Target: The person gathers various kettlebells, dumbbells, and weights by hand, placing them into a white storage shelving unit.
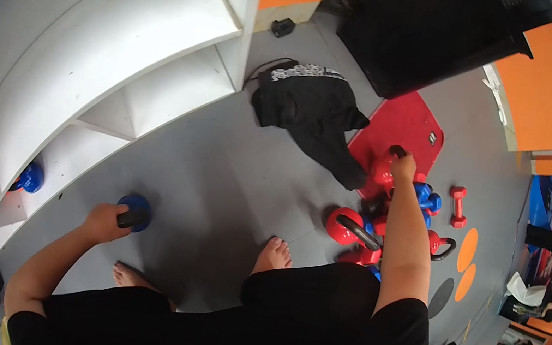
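My left hand (103,222) is wrapped round the black handle of a blue kettlebell (145,206), out over the grey floor near the shelf. On the other side, my right hand (403,167) is closed on the dark handle of a red kettlebell (381,170), which overlaps the red mat (411,125). Below that hand lies a cluster of weights. In it are another red kettlebell (341,225) with a black handle, blue dumbbells (431,198) and a red kettlebell (434,243) partly hidden by my forearm.
A white shelf unit (126,29) curves along the left, with a blue kettlebell (31,177) in a lower compartment. Black clothing (315,103) lies beside the mat. A black bin (432,32) stands behind it. One red dumbbell (458,207) lies at the right. Other people (541,305) are further off.
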### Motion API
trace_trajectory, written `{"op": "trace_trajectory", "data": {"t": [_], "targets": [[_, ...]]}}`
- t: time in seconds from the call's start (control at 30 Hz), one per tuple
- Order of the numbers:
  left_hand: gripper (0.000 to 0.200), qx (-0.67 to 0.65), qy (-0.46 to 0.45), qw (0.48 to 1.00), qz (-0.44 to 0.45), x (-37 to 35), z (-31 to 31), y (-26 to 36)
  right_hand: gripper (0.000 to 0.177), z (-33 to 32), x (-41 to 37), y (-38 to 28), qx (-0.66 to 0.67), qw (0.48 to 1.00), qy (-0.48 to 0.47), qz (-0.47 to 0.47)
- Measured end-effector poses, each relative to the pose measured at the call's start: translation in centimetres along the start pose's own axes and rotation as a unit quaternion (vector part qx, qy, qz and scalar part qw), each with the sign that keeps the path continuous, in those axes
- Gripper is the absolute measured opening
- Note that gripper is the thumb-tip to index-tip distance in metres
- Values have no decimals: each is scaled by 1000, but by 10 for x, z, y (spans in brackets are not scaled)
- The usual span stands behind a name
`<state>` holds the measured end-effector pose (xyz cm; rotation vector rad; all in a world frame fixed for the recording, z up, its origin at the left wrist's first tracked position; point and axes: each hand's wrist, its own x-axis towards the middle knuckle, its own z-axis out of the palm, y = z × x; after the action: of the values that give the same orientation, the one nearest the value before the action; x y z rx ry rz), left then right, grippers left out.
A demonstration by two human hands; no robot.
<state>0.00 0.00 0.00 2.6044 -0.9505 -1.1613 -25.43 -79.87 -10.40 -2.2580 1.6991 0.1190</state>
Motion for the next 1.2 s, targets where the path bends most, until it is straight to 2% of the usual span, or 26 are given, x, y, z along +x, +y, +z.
{"op": "trace_trajectory", "data": {"t": [0.03, 0.07, 0.1, 0.13, 0.17, 0.2, 0.23, 0.27, 0.3, 0.33, 0.4, 0.43, 0.47, 0.5, 0.57, 0.6, 0.67, 0.7, 0.73, 0.77, 0.83, 0.93, 1.0, 1.13, 1.17, 1.2], "targets": [[46, 4, -7, 1000, 7, -5, -2, 2, 68, 16, -6, -2, -8, 1000, 11, -8], [45, 7, -12, 1000, 12, -10, -6, 5, 70, -6, -57, -46, -60, 996, 30, 50], [49, 8, -8, 998, 56, 26, 0, 11, 76, -45, -60, -76, -112, 987, 102, 55], [52, 25, -37, 997, 59, 19, -11, 15, 81, -10, -53, -53, -34, 939, 336, -63], [56, 66, -60, 993, 75, 4, -27, 16, 76, -31, -107, -118, -205, 952, 224, -46], [60, 106, -79, 987, 93, -6, -41, 20, 63, -33, -128, -158, -152, 949, 217, -169], [59, 211, -55, 969, 113, -19, -49, 35, 50, -33, -144, -189, -101, 929, 213, -287], [59, 313, -33, 939, 138, -28, -56, 57, 37, -35, -167, -232, -17, 927, 93, -363], [55, 345, -46, 929, 124, -39, -61, 89, 25, -29, -200, -277, 63, 900, -28, -431], [51, 374, -60, 918, 113, -54, -70, 122, 16, -14, -241, -309, 217, 841, -166, -467], [44, 298, 23, 924, 237, -99, -82, 169, 34, 27, -324, -356, 129, 766, -373, -507], [44, 205, 26, 931, 300, -115, -75, 178, 52, 55, -369, -369, 82, 717, -420, -551], [41, 157, -19, 941, 299, -132, -77, 195, 66, 74, -414, -374, 55, 672, -471, -568], [36, 56, -11, 949, 309, -147, -69, 200, 77, 98, -452, -372, 53, 629, -469, -618], [32, -32, -59, 943, 325, -155, -57, 199, 79, 110, -512, -372, -19, 595, -438, -673], [32, -35, -61, 944, 324, -152, -51, 192, 75, 117, -536, -372, -53, 606, -426, -670], [28, -36, 97, 930, 353, -132, -29, 178, 64, 136, -556, -380, -78, 616, -431, -654], [24, 197, 54, 940, 275, -135, -41, 181, 58, 148, -555, -384, -70, 611, -452, -646], [23, 281, 47, 923, 257, -129, -43, 176, 54, 153, -554, -386, -66, 619, -485, -615], [10, 236, 71, 931, 271, -122, -32, 158, 50, 157, -552, -388, -56, 629, -512, -583], [27, 55, 40, 977, 204, -119, -25, 145, 49, 161, -550, -380, -58, 649, -483, -586], [29, 60, 14, 978, 202, -114, -15, 136, 48, 149, -535, -362, -84, 686, -468, -551], [31, 28, -64, 982, 174, -119, -16, 135, 46, 134, -510, -346, -76, 699, -460, -542], [34, 80, -51, 972, 216, -145, -27, 144, 46, 77, -430, -315, -89, 734, -451, -500], [37, 119, -21, 969, 215, -153, -29, 146, 51, 71, -408, -305, -118, 755, -413, -496], [39, 160, 2, 962, 221, -159, -34, 149, 51, 74, -389, -282, -65, 818, -320, -473]]}}
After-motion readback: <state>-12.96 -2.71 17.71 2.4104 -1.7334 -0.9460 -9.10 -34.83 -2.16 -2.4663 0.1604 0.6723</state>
